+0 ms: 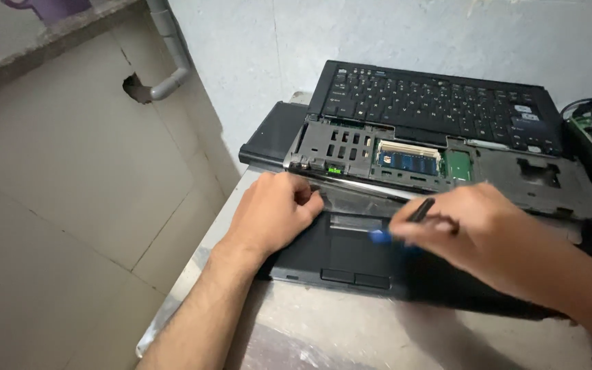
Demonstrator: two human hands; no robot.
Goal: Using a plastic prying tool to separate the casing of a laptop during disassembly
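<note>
While the left hand (275, 212) is pressing down with curled fingers on the loosened palm-rest panel (337, 250) of the opened laptop (405, 161), the right hand (477, 229) is closing its fingers around a slim tool with a blue tip (380, 236) and a dark shaft, working it along the seam where the panel meets the exposed chassis. The laptop is sitting near the left edge of the metal worktop (323, 329), its back pushed towards the wall; the detached keyboard (440, 103) is leaning at the far side, and the palm-rest panel is lying towards the near edge, partly lifted off the frame.

To my eye the job is going best if the left hand is holding the panel steady rather than bending it, since thin plastic like this looks likely to crack at its clips. The tool would be better kept shallow and sliding sideways along the silver strip (351, 185), not levering hard at one spot. I would also be watching the green board (458, 165) and the memory module (409, 162) just beyond the seam; a slip of the tip could be scraping them. Whether a ribbon cable is joining the touchpad to the board underneath I cannot tell, so lifting slowly and looking under the edge seems wise. Tangled cables (587, 116) are lying at the far right corner, clear of both hands.
</note>
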